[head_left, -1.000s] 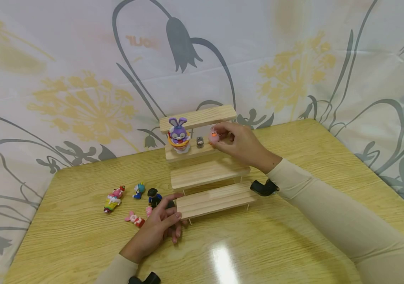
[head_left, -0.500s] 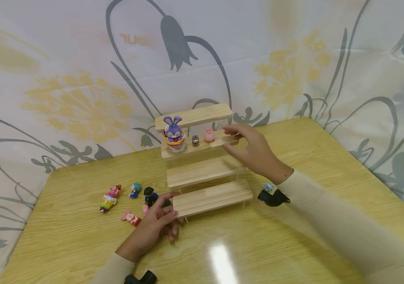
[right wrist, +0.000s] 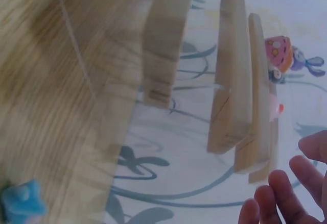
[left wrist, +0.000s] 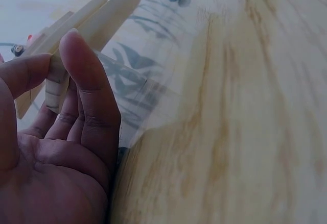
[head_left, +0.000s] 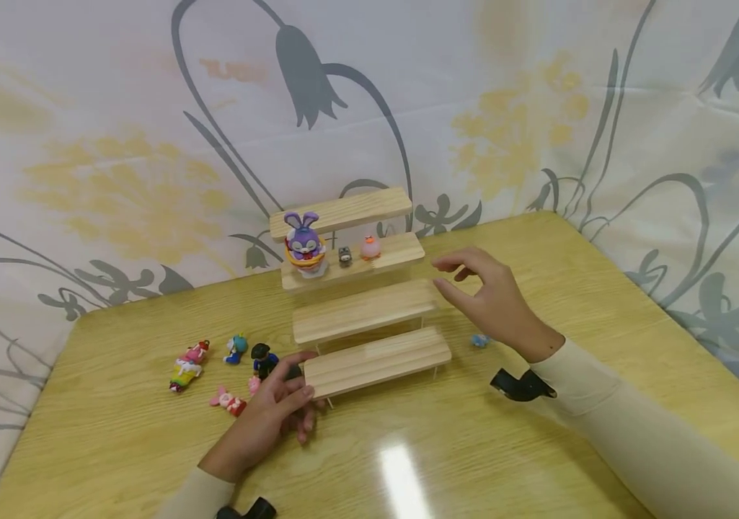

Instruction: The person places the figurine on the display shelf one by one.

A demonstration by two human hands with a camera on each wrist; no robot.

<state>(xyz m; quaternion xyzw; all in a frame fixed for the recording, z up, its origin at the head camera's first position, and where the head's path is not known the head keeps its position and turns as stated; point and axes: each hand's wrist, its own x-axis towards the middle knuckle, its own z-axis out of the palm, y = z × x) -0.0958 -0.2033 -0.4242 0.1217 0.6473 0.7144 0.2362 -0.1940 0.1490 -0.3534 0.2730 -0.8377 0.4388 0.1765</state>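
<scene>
A tiered wooden display stand [head_left: 375,360] has several steps. My left hand [head_left: 268,414] holds the left end of its lowest board, which in the left wrist view lies between thumb and fingers [left wrist: 92,101]. On the second board from the top sit a purple rabbit figurine [head_left: 306,245], a tiny grey figurine [head_left: 344,256] and a round pink figurine [head_left: 370,248] with an orange beak-like front. My right hand [head_left: 492,299] hovers off the stand's right side, fingers loosely bent and apart from the thumb, holding nothing. Below it lies a small blue toy [head_left: 479,340] on the table.
Left of the stand lie a pink-and-yellow figurine [head_left: 187,366], a blue figurine [head_left: 235,349], a dark-capped figure [head_left: 263,359] and a pink long-eared figurine [head_left: 229,401], near my left hand. A patterned curtain [head_left: 148,144] hangs behind the wooden table [head_left: 486,432].
My right hand has let go of the pink figurine on the second board and drawn back to the right, bringing the blue toy into view. My left hand keeps its hold on the lowest board.
</scene>
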